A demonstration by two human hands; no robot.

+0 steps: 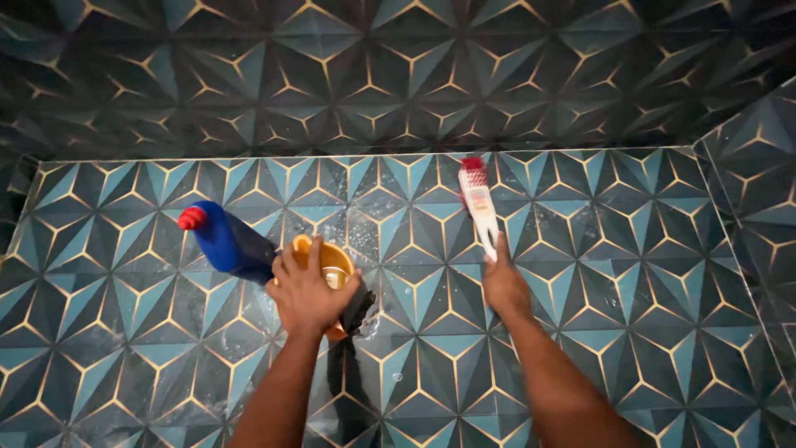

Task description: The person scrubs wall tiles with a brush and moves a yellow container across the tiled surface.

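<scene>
My left hand (305,292) grips an orange plastic mug (330,264) by its rim, holding it low over the tiled floor. Water splashes around the mug. A blue bottle with a red cap (225,241) leans just left of that hand, touching or nearly touching it. My right hand (502,284) holds the handle of a white scrubbing brush with red bristles (478,204), its head pointing away from me toward the wall. The brush looks slightly blurred.
The floor (630,274) is wet, covered in blue and teal geometric tiles with gold lines. The same tiles cover the back wall (398,75) and the right side wall (754,191), forming a corner at the upper right.
</scene>
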